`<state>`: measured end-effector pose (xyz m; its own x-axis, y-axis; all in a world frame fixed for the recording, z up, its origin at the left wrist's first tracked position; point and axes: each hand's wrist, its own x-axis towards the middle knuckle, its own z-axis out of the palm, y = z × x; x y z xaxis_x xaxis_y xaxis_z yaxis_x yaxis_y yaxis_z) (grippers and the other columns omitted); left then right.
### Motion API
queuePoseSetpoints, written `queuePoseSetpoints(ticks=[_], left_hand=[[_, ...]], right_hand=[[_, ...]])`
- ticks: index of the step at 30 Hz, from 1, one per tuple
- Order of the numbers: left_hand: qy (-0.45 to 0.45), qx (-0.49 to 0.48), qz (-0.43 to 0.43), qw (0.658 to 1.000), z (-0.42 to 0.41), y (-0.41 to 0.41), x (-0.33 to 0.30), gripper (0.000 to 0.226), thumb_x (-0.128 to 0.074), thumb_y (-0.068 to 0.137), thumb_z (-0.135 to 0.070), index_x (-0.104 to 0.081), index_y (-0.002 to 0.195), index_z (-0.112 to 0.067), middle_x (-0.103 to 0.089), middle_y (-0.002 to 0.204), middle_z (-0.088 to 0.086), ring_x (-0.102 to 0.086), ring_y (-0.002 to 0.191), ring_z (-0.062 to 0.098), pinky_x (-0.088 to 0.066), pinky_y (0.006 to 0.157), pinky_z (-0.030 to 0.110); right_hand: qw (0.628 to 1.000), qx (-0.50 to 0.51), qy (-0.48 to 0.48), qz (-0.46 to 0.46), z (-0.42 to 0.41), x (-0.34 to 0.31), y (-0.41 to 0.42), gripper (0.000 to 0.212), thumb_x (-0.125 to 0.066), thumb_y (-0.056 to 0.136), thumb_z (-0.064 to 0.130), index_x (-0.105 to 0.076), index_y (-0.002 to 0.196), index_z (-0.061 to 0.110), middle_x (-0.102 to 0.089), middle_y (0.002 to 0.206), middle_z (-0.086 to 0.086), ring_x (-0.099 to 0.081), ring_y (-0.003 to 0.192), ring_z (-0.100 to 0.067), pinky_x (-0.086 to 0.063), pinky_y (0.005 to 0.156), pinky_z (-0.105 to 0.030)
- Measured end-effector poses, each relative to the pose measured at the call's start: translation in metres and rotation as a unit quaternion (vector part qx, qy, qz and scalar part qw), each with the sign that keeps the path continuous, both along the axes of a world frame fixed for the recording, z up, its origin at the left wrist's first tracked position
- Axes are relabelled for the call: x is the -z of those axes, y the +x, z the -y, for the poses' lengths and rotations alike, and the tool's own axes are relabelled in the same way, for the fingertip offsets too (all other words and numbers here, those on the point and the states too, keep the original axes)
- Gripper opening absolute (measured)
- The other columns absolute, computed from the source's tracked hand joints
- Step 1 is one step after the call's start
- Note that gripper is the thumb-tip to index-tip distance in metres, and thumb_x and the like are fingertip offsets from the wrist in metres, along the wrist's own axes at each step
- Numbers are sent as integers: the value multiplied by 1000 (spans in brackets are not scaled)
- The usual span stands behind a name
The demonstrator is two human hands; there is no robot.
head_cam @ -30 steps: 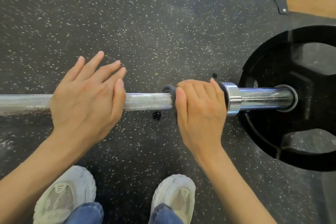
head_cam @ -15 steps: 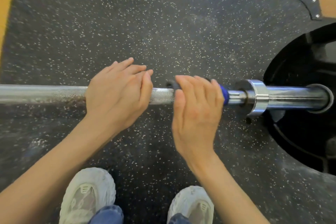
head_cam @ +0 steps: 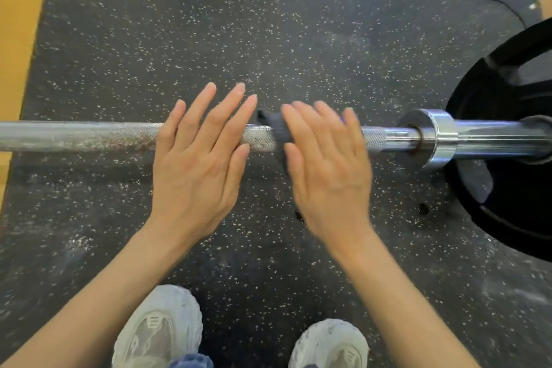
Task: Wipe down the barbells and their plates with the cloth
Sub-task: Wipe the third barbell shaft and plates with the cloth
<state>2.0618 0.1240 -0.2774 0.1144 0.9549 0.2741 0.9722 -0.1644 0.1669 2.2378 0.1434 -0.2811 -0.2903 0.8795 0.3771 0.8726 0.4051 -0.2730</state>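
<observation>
Knurled steel, flecked with rust-coloured spots, makes up the bar, which lies across the speckled rubber mat with a black plate on its right sleeve past the chrome collar. The dark cloth is draped over the bar between the hands, soft and limp, most of it hidden under the right hand. That hand lies over the cloth and presses it to the bar, its fingers blurred and only slightly bent; whether they curl round the cloth, I cannot tell. The left hand rests flat on the bar just beside it, fingers straight and spread, grasping nothing. The bar looks heavy and rigid and likely stays put under a wipe. The knurling will probably drag at the cloth, so wrapping it round the shaft should work best.
</observation>
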Motion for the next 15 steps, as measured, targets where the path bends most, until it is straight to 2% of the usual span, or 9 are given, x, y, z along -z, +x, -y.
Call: queuePoseSetpoints(ticks=[3, 5, 8, 11, 13, 15], left_hand=[[6, 1, 6, 1000, -2, -2, 1, 49, -27, 109, -30, -39, 154, -18, -36, 160, -4, -29, 149, 24, -12, 122, 39], [8, -1, 9, 1000, -6, -1, 1, 48, -29, 109, -29, -40, 154, -19, -37, 160, -4, -30, 149, 23, -12, 122, 38], [8, -4, 16, 1000, -10, -2, 1, 48, -29, 108, -28, -41, 153, -19, -37, 160, -5, -30, 149, 22, -12, 122, 37], [-2, 2, 20, 1000, -12, -2, -1, 48, -27, 108, -29, -40, 153, -19, -37, 160, -5, -30, 149, 21, -12, 122, 37], [-5, 8, 22, 1000, -14, -4, -2, 48, -28, 108, -29, -40, 154, -19, -37, 160, -6, -30, 149, 21, -11, 122, 36], [-6, 7, 28, 1000, -16, -4, -1, 48, -29, 108, -29, -40, 154, -19, -37, 160, -6, -30, 149, 20, -12, 122, 36]], right_hand=[[996, 87, 14, 0, -6, 0, 33, 46, -25, 110, 25, -57, 139, 8, -58, 141, -6, -44, 140, -28, -12, 126, -41], [991, 131, 4, -36, -5, 0, 13, 45, -27, 109, 24, -58, 137, 9, -58, 141, -4, -42, 141, -27, -9, 126, -42], [996, 70, -6, -48, -4, 0, -29, 45, -27, 109, 25, -59, 137, 9, -59, 140, -4, -44, 140, -27, -9, 126, -42], [1000, -8, 4, 3, -12, 0, -3, 47, -26, 110, 25, -55, 142, 8, -56, 145, -5, -44, 142, -26, -9, 126, -40], [999, 41, 13, 14, -14, 2, 24, 47, -24, 110, 24, -52, 144, 7, -52, 149, -7, -39, 145, -27, -6, 126, -41], [994, 106, 9, -22, -12, 2, 17, 47, -25, 109, 23, -50, 145, 5, -48, 153, -8, -32, 149, -28, -3, 126, -42]])
